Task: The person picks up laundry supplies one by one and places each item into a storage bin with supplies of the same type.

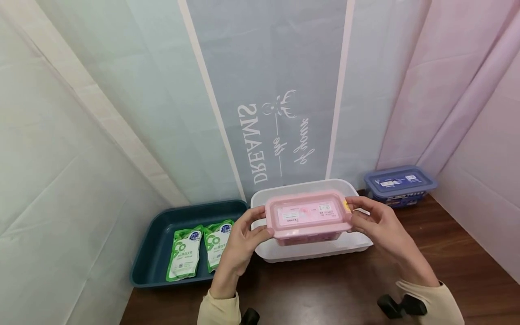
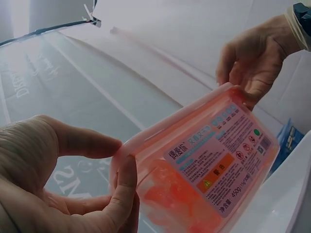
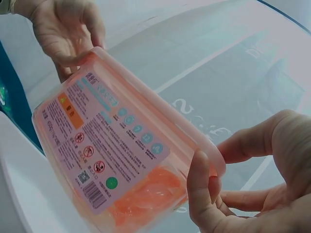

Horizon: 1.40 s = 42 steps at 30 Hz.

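A pink lidded plastic box (image 1: 308, 214) is held up level over a white basin (image 1: 280, 250). My left hand (image 1: 248, 234) pinches its left end by the lid's rim, thumb and fingers on either side. At the other end my right hand (image 1: 375, 225) grips the rim near a yellow tab. Through the box's clear wall in the left wrist view, orange-pink contents (image 2: 180, 199) show beside a printed label (image 2: 223, 160). The right wrist view shows the same label (image 3: 97, 141) and both hands on the rim.
A dark teal basin (image 1: 152, 253) on the left holds two green-and-white pouches (image 1: 184, 255). A blue lidded box (image 1: 400, 185) stands at the back right. Everything rests on a brown wooden table (image 1: 308, 289), with printed cloth (image 1: 280, 67) behind and pale walls at both sides.
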Available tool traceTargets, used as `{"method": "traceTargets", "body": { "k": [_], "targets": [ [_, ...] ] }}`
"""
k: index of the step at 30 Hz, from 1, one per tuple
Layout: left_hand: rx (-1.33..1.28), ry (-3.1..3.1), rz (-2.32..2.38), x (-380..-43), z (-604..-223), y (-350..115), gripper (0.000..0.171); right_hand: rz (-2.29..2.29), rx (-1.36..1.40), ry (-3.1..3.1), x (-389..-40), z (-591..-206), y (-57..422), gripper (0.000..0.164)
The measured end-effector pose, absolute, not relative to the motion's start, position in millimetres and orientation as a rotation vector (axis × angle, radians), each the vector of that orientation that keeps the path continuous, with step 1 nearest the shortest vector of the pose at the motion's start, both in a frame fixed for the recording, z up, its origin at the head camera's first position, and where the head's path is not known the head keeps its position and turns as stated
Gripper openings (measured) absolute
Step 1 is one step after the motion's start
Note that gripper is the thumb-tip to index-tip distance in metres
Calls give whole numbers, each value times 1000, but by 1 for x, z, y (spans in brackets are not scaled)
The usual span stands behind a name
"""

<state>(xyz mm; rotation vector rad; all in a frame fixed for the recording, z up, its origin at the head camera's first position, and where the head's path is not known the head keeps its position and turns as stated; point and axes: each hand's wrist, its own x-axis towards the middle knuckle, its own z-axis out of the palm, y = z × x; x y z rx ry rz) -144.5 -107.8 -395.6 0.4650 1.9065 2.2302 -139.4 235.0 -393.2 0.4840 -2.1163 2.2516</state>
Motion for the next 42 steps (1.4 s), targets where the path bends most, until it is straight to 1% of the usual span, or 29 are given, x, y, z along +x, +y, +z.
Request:
{"method": "traceTargets", "body": {
  "k": [5,10,15,22,27,32,34,39,42],
  "targets": [
    [487,1881,2208,-154,-394,-109,70,2279,452,-2081,-146,-391,232,37],
    [501,1869,2174,-166,-392,-111,76,2337,357,-1995,-156,-391,225,38],
    [436,1851,2224,-176,-392,-108,76,2410,247,-1922,-169,-386,221,38],
    [268,1803,2352,-191,-404,-100,69,2486,175,-1834,-186,-388,218,29],
    [196,1798,2412,-202,-412,-96,64,2491,147,-1847,-198,-393,216,31],
    [121,1809,2485,-209,-419,-90,58,2494,83,-1856,-212,-407,214,31],
    [86,1812,2503,-211,-423,-87,56,2485,46,-1869,-216,-414,214,32],
    [0,1804,2524,-217,-433,-80,54,2451,-21,-1898,-227,-431,212,45],
    [-16,1807,2523,-223,-440,-76,54,2436,-54,-1917,-233,-441,210,48]
  ]
}}
